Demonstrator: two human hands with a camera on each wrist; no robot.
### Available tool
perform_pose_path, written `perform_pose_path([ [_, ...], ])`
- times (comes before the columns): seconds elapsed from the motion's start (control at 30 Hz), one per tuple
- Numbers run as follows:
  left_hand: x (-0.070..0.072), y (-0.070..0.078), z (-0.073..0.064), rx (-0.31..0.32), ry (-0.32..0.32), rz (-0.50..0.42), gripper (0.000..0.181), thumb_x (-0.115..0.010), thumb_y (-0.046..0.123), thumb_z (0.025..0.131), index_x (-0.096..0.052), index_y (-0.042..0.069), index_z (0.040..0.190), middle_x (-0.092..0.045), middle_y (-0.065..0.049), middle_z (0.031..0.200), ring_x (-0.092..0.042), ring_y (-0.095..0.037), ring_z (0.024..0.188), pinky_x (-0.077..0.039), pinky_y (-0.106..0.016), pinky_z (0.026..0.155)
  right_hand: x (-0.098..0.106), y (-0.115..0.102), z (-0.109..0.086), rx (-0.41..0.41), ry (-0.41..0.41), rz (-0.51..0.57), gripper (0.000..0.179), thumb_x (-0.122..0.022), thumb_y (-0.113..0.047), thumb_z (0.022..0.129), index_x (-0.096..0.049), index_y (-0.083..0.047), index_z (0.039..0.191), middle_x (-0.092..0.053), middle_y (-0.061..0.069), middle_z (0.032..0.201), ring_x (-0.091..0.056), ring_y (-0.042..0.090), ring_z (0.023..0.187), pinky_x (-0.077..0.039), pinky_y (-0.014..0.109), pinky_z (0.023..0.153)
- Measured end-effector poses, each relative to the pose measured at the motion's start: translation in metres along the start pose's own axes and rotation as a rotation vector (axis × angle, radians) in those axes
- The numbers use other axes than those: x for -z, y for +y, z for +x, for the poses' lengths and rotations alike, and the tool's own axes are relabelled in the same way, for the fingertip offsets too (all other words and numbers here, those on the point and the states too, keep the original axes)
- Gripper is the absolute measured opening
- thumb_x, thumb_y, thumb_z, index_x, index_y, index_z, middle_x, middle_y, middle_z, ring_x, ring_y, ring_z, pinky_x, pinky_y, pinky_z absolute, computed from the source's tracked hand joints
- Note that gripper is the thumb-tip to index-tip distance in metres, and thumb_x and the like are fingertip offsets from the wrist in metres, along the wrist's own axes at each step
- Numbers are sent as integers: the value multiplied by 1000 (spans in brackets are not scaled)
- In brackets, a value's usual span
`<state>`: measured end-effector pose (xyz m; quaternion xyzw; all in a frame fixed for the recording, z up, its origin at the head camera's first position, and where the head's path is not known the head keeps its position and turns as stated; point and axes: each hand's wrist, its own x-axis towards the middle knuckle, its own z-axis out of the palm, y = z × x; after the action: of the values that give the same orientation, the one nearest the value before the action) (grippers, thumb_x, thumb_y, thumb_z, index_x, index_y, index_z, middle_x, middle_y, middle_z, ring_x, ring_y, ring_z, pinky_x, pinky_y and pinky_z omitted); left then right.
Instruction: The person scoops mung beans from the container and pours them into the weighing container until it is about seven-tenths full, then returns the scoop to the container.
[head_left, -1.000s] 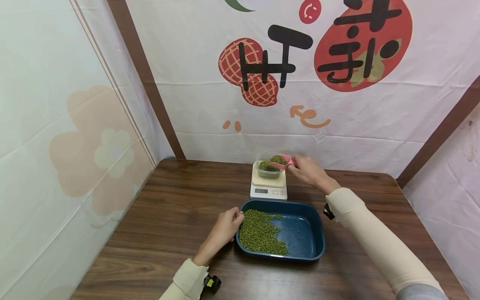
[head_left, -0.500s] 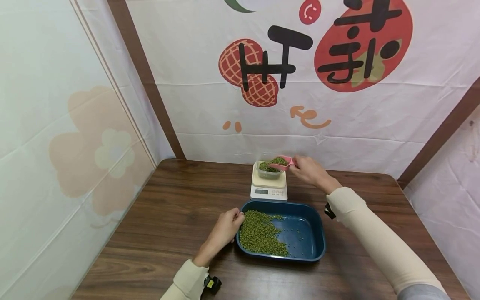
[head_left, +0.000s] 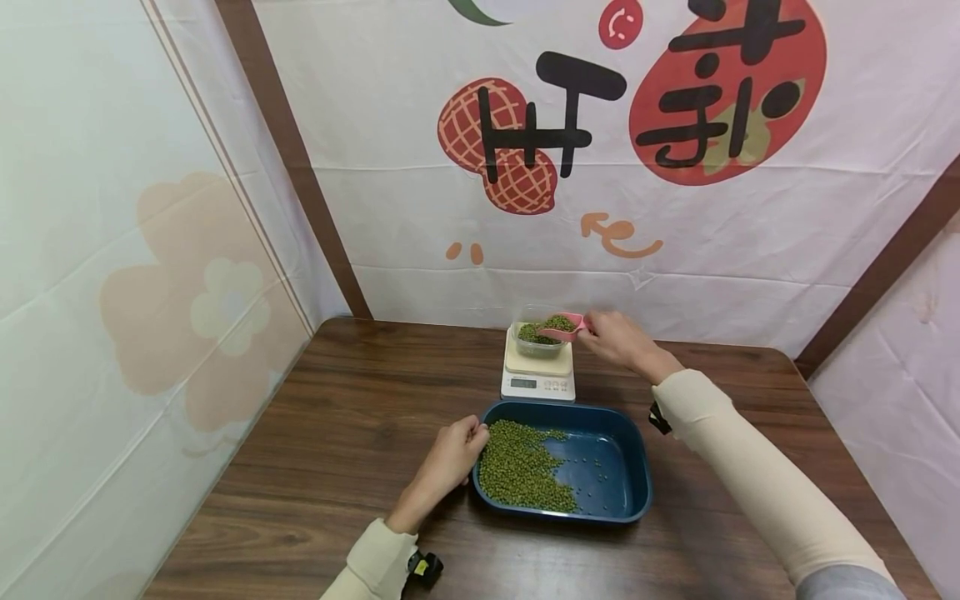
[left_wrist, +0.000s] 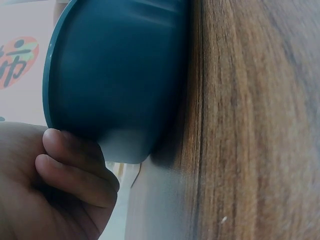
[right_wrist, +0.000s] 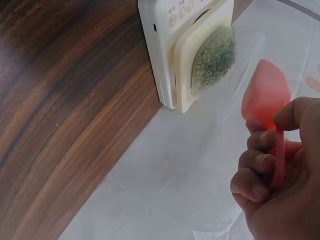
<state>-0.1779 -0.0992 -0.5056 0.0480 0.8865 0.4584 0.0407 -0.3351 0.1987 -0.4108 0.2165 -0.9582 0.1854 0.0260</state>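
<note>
In the head view, the light is soft and quite even, and the wall (head_left: 420,300) behind the tray (head_left: 611,467) is bright. On the near side of the tray, the table (head_left: 555,571) carries a pale sheen, and a soft shadow lies under the tray's near edge. Just beyond the tray, the display (head_left: 523,383) is too small to read. In the left wrist view, the tray is dark and slightly blurred. The right wrist view is dimmer; there the scoop (right_wrist: 267,90) glows orange near its handle.
</note>
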Motion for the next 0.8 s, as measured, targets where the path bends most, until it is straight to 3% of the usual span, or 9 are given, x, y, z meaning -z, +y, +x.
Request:
perform_pose_path([
  [0.63,-1,1,0,-7,-3,-9,34,-48,18,112,-50,11,79,-44,3,55,-44,-12,39,-44,-28,41,4,0,3,0,-41,-11,25,-53,-19,106,-49,-10,82,-34,-1,66,-30,15,59,-30,33,58],
  [0.8,-1,1,-1,5,-8,-3,35,-48,20,113,-50,12,79,-44,3,56,-44,-12,39,-45,-28,42,5,0,3,-2,-42,-52,24,-53,-20,105,-55,-9,84,-39,0,67,-36,16,60,-32,32,59],
])
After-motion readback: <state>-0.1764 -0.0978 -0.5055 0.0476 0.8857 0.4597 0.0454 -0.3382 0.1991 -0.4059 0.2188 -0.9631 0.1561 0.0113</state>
